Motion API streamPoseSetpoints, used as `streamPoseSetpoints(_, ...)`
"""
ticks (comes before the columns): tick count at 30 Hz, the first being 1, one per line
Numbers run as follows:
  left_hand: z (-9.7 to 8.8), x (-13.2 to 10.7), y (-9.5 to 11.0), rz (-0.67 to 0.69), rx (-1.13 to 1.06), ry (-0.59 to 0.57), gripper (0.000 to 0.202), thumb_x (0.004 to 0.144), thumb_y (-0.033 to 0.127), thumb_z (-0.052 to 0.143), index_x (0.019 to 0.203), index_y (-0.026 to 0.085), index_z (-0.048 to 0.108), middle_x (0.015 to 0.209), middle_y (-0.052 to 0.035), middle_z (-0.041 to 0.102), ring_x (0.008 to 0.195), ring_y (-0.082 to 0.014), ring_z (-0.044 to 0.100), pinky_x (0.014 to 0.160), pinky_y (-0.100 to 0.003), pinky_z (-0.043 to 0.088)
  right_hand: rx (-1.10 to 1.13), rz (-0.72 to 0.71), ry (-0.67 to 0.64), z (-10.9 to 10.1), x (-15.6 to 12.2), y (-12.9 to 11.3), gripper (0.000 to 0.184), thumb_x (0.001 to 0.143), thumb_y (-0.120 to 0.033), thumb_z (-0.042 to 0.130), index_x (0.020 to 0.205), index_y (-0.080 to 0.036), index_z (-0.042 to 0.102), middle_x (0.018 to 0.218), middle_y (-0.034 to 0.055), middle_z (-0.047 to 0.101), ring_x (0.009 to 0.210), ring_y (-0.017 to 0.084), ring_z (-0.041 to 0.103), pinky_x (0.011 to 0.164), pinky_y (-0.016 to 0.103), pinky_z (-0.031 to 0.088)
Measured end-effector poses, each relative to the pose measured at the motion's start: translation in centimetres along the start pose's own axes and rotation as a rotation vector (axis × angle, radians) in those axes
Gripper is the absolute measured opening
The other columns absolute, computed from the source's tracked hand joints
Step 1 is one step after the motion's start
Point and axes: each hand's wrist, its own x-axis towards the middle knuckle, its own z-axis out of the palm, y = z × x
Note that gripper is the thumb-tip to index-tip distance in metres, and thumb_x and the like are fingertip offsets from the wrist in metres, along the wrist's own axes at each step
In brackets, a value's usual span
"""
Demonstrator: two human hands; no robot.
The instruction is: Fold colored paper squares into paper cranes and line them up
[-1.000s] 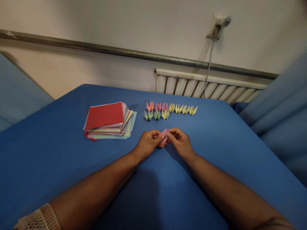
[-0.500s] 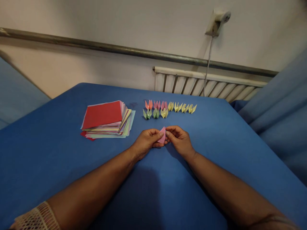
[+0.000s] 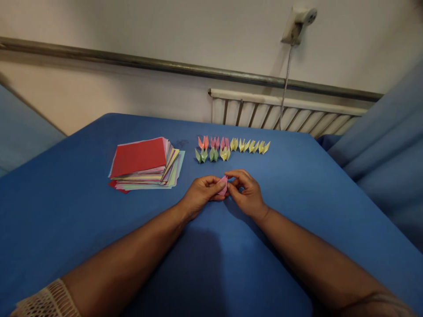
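Two-handed hold: pinches the pink folded paper [image 3: 224, 185] between left hand [image 3: 201, 196] and right hand [image 3: 247, 194], each grip clamped on it at the fingertips. Holds it low over the blue surface [image 3: 66, 211], right of the stack of coloured sheets [image 3: 140, 158] and nearer the body. Beyond, also right of the stack, two rows of small folded pieces [image 3: 231, 148]: pink, green, yellow.

The pink folded paper [image 3: 224, 185] was mostly hidden between the fingertips of the left hand [image 3: 200, 194] and the right hand [image 3: 247, 193], so its shape could not be told. The small folded pieces [image 3: 231, 148] beyond were too small to show their folds. The paper stack [image 3: 139, 156] showed only edges below its red top sheet. Both forearms and the worktop [image 3: 66, 211] ran off the bottom edge.
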Motion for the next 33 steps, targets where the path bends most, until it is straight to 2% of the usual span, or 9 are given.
streamPoseSetpoints(6, 0.07, -0.07, -0.03, -0.003, 0.014, -0.011, 0.033, 0.068, 0.042, 0.078, 0.077, 0.012, 0.068, 0.077, -0.0036, 0.067, 0.073, -0.0120, 0.062, 0.073, -0.025, 0.053, -0.071, -0.113, 0.008, -0.03, -0.25, -0.41, 0.031, 0.081, -0.013, 0.053, 0.109, -0.025, 0.059, 0.106, 0.0048, 0.060, 0.061, 0.010, 0.055, 0.064, 0.028, 0.049)
streamPoseSetpoints(11, 0.03, -0.10, -0.01, -0.011, -0.009, -0.019, 0.032, 0.070, 0.042, 0.077, 0.078, 0.012, 0.068, 0.080, -0.0031, 0.067, 0.074, -0.0108, 0.061, 0.075, -0.025, 0.052, -0.139, -0.190, 0.022, 0.10, -0.33, -0.34, 0.035, 0.082, -0.009, 0.050, 0.114, -0.024, 0.056, 0.093, 0.0019, 0.060, 0.063, 0.011, 0.054, 0.064, 0.027, 0.049)
streamPoseSetpoints(17, -0.18, 0.00, -0.14, -0.015, -0.028, -0.037, 0.031, 0.071, 0.041, 0.076, 0.080, 0.013, 0.068, 0.081, -0.0024, 0.066, 0.074, -0.0103, 0.061, 0.077, -0.027, 0.051, -0.159, -0.233, 0.017, -0.01, -0.26, -0.15, 0.033, 0.081, -0.006, 0.050, 0.109, -0.023, 0.056, 0.090, 0.0015, 0.059, 0.068, 0.012, 0.056, 0.066, 0.027, 0.049)
streamPoseSetpoints(25, -0.15, 0.04, -0.12, -0.005, -0.004, -0.044, 0.031, 0.073, 0.042, 0.074, 0.078, 0.013, 0.066, 0.078, -0.0020, 0.065, 0.072, -0.0097, 0.060, 0.077, -0.027, 0.051, -0.226, -0.238, 0.021, -0.12, -0.13, -0.30, 0.021, 0.082, -0.009, 0.052, 0.099, -0.021, 0.056, 0.091, 0.0037, 0.058, 0.071, 0.014, 0.054, 0.067, 0.028, 0.047)
streamPoseSetpoints(33, -0.03, -0.07, -0.08, -0.007, -0.013, -0.039, 0.033, 0.069, 0.042, 0.078, 0.082, 0.013, 0.068, 0.081, -0.0030, 0.066, 0.074, -0.0109, 0.061, 0.077, -0.027, 0.051, -0.243, -0.268, -0.014, -0.17, -0.21, -0.39, 0.027, 0.082, -0.007, 0.051, 0.103, -0.023, 0.056, 0.089, 0.0034, 0.060, 0.079, 0.017, 0.058, 0.072, 0.031, 0.050)
